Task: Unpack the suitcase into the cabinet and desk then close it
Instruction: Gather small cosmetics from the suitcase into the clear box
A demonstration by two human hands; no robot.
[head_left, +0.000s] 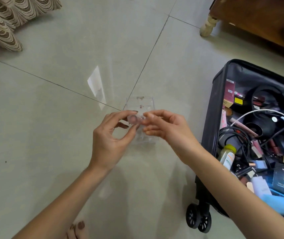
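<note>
Above the clear box (140, 105), the left hand (110, 142) pinches a small clear pot (134, 119); the right hand (165, 126) pinches its other end. Best to hold it steady, away from the suitcase (213, 118) at four o'clock.

Suitcase (213, 118) right of clear box (138, 104); hands (137, 128) over box.

Floor (51, 118) pale grey-green tiles, dark grout. Fabric (1, 23) beige-brown scallop pattern. Suitcase (212, 118) black shell, grey lining. Cable (251, 112) white. Bottle (230, 149) yellow cap. Tube (279, 204) light blue. Small pot (134, 119) clear, pinkish-brown centre. Furniture (258, 19) brown, leg (206, 26) cream.
</note>
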